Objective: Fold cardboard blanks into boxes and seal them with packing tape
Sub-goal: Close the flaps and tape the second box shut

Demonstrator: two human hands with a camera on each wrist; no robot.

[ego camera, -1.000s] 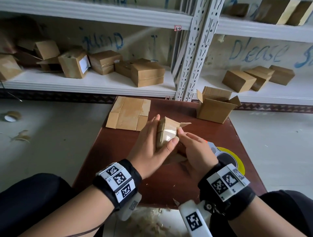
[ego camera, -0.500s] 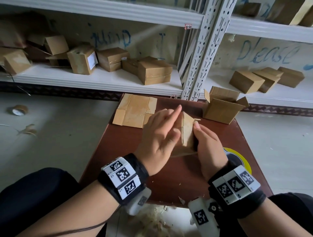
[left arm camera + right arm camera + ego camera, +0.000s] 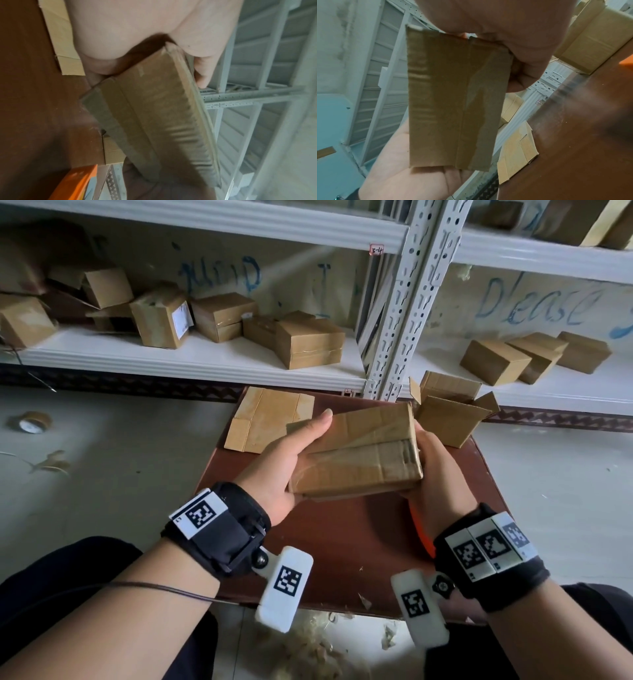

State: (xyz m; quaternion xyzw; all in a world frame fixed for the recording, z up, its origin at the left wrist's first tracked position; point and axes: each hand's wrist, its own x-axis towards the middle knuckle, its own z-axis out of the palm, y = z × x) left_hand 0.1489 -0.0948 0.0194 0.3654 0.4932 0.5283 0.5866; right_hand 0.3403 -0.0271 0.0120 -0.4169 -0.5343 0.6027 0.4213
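A small closed cardboard box [image 3: 359, 450] with brown tape along its seam is held above the brown table [image 3: 342, 542]. My left hand [image 3: 291, 460] grips its left end, thumb on top. My right hand [image 3: 435, 474] grips its right end, fingers mostly hidden behind the box. In the left wrist view the taped box [image 3: 154, 121] runs away from my palm. The right wrist view shows the box's end face [image 3: 453, 101] with tape over the flap seam. A flat cardboard blank [image 3: 270, 419] lies at the table's far left. An orange tape dispenser [image 3: 423, 532] peeks out under my right wrist.
An open-topped box [image 3: 448, 416] stands at the table's far right corner. White metal shelves [image 3: 205, 361] behind hold several finished boxes. A tape roll [image 3: 32, 422] and scraps lie on the floor to the left. Cardboard shreds lie below the table's near edge.
The box has been turned from standing on edge to lying lengthwise between both hands and lifted off the table. Both hands shifted to its ends.
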